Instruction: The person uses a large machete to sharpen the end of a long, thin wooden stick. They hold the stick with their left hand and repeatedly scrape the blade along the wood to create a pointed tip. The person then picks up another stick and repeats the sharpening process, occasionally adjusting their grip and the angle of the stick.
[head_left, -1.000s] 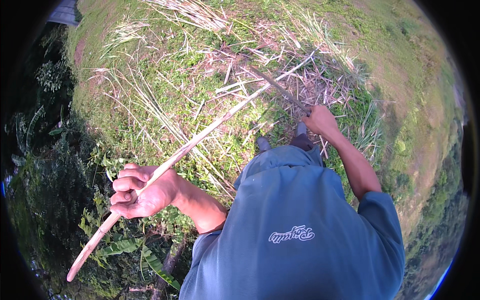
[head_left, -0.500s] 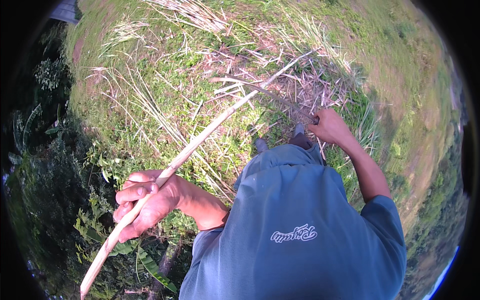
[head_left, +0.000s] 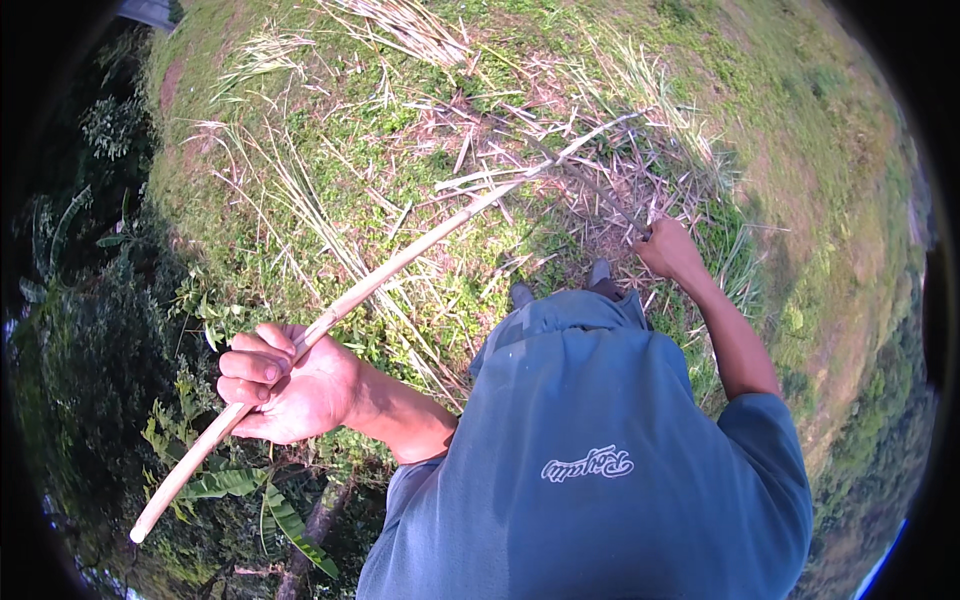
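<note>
A long pale peeled stick [head_left: 400, 262] runs slantwise from the lower left up to the middle of the far ground. My left hand [head_left: 290, 385] is closed around it toward its near end, palm turned up. On the right, my right hand [head_left: 668, 250] grips the handle of a machete with a thin dark blade [head_left: 608, 196]. The blade reaches up and left and crosses the stick near its far part; whether they touch I cannot tell. The blade's tip is hard to make out against the litter.
Cut stalks and chips [head_left: 630, 165] litter the grass beyond my feet [head_left: 600, 272]. A bundle of pale stalks [head_left: 405, 30] lies farther off, with long stalks [head_left: 320, 225] at the left. Dark bushes [head_left: 90, 370] and a broad-leaved plant [head_left: 290, 525] border the left side.
The machete blade has swung from pointing mostly left to pointing more up and away, crossing the stick farther out. The stick's near end has risen, and my left hand has turned slightly.
</note>
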